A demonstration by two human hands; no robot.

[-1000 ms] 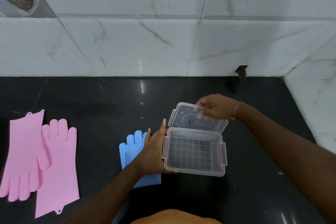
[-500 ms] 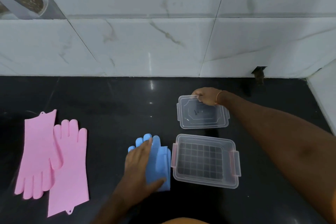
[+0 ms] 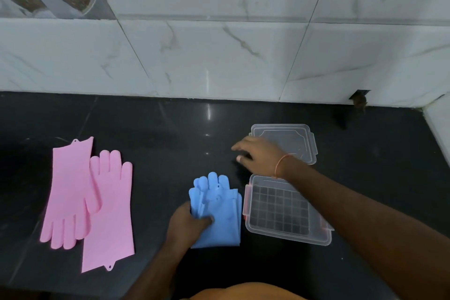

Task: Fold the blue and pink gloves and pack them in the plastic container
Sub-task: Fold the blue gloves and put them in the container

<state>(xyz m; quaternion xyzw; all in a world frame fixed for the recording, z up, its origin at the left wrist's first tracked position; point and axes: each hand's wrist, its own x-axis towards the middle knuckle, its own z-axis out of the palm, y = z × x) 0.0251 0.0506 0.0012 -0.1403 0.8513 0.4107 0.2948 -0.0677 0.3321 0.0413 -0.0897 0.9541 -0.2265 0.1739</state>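
Observation:
The blue gloves [image 3: 219,204] lie stacked flat on the black counter, fingers pointing away from me. My left hand [image 3: 188,223] grips their left edge, thumb on top. Right beside them stands the clear plastic container [image 3: 287,236], lidless and with nothing in it. Its clear lid [image 3: 297,136] lies flat behind it. My right hand [image 3: 258,156] hovers over the counter just left of the lid, fingers spread and holding nothing. Two pink gloves [image 3: 80,197] lie flat and partly overlapping at the left.
A white marble tiled wall [image 3: 219,56] rises behind the counter, and another wall closes off the right side. A small dark hole [image 3: 359,98] sits at the wall's base on the right. Bare black counter [image 3: 158,141] stretches between the pink and blue gloves.
My right hand set the lid down behind the container, let go of it and moved left. My left hand shifted from the container to the blue gloves and took hold of their left edge.

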